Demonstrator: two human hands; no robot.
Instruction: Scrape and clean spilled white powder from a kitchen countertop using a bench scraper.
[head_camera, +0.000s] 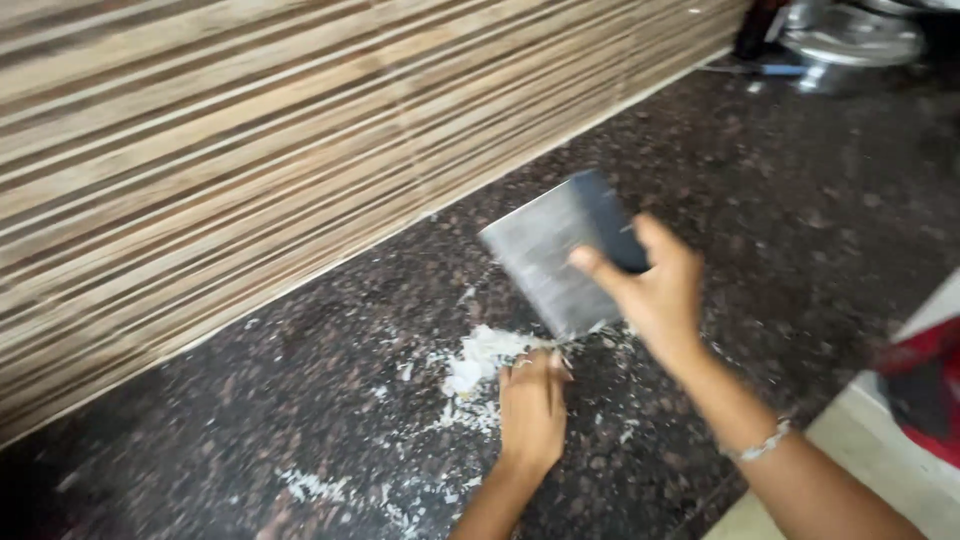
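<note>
My right hand (655, 290) grips a flat metal scraper (545, 260) by its dark handle, the blade tilted down toward the dark speckled stone counter (780, 230). A small heap of white scraps (480, 360) lies on the counter just left of the blade's lower edge. My left hand (532, 410) rests palm down on the counter, its fingertips touching the heap's right side. More white bits are scattered toward the near left.
A wall of striped beige and brown tiles (250, 150) runs along the counter's far side. Steel vessels (850, 40) stand at the far right corner. The counter's near edge (850, 430) and something red (925, 385) lie at the right.
</note>
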